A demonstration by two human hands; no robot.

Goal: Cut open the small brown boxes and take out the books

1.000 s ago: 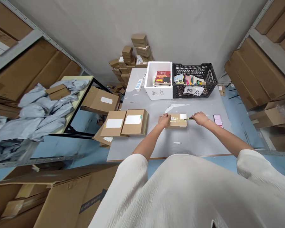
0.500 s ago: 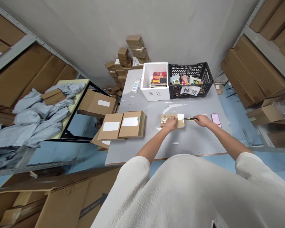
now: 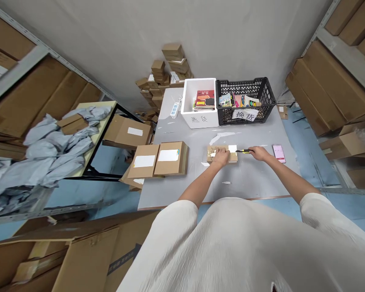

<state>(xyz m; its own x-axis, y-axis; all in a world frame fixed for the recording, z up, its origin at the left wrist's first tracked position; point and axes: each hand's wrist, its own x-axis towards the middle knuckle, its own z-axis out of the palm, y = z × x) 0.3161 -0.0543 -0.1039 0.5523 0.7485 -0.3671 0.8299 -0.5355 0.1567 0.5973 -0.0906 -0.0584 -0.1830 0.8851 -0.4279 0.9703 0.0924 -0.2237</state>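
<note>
A small brown cardboard box [image 3: 232,157] with a white label lies on the grey table [image 3: 200,188] in front of me. My left hand [image 3: 221,157] presses on top of this box, its fingers spread over the surface. In my right hand [image 3: 258,153] is a yellow and black cutter [image 3: 245,151], gripped by the handle. The cutter points left, with its tip at the right end of the box. Whether the tip touches the cardboard cannot be made out. To the right of my right hand lies a phone [image 3: 279,153] with a lit pink screen.
Two labelled cardboard boxes [image 3: 167,158] sit on the table's left side. A white foam box [image 3: 200,119] and a black crate [image 3: 266,95], both with books, stand at the back beside a power strip [image 3: 175,110]. Grey parcels [image 3: 61,148] cover a left side table.
The whole view has shifted slightly. My left hand remains on the box and my right hand still grips the cutter at the box's right end.
</note>
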